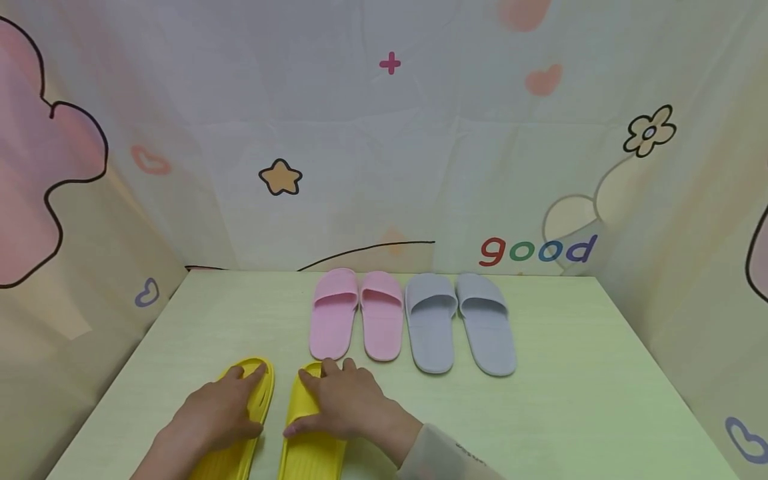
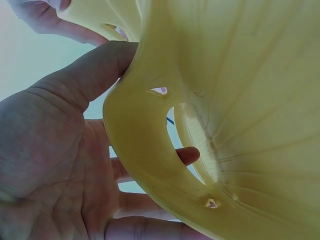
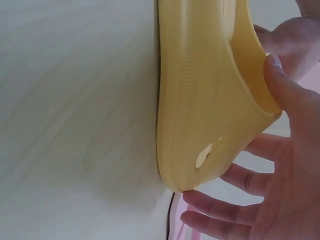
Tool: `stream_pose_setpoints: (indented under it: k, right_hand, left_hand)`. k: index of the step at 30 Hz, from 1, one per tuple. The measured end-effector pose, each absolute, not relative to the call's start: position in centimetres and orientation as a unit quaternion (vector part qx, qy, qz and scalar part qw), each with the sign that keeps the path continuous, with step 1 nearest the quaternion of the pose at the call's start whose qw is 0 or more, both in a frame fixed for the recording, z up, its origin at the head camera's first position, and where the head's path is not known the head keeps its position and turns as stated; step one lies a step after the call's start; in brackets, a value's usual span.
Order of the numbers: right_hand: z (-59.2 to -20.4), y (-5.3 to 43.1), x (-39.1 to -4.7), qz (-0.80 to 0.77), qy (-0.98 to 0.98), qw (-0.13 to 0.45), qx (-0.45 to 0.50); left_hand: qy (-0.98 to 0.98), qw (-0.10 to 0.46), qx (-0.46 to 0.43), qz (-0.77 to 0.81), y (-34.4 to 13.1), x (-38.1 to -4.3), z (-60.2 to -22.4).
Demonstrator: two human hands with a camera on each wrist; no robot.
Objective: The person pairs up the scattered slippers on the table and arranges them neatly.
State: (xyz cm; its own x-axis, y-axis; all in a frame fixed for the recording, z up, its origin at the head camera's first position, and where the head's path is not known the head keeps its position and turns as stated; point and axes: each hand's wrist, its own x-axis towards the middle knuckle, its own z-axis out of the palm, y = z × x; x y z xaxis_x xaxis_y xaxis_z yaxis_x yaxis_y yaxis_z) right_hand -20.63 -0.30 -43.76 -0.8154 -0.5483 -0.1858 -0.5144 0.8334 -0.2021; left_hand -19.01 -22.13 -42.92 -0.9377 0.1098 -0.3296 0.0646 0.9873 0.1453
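Two yellow slippers lie side by side at the table's near left, toes pointing away. My left hand (image 1: pixel 210 415) grips the left yellow slipper (image 1: pixel 227 463) over its strap. In the left wrist view the thumb is on the strap's rear edge, and one fingertip pokes through the toe opening of the strap (image 2: pixel 137 130). My right hand (image 1: pixel 351 403) holds the right yellow slipper (image 1: pixel 312 460), its thumb at the strap's opening and its fingers spread around the toe end. In the right wrist view this slipper's side (image 3: pixel 200 90) shows a small cut-out, and its sole is at the table surface.
Behind stand a pink pair, left slipper (image 1: pixel 332 327) and right slipper (image 1: pixel 382 327), then a grey pair, left slipper (image 1: pixel 432 340) and right slipper (image 1: pixel 489 340), in one row. The pale table (image 1: pixel 588 400) ends at a printed cloth backdrop (image 1: pixel 384 173) with side walls.
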Motion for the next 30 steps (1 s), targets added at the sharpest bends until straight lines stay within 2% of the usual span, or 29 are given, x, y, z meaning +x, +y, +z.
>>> stream_pose_setpoints:
  k: [30]
  right_hand:
    - [-46.1,-3.2,-19.8,-0.056,0.968,0.055,-0.238]
  left_hand:
    - [0.986,0.138,0.056,0.073,-22.6,-18.1,-43.9]
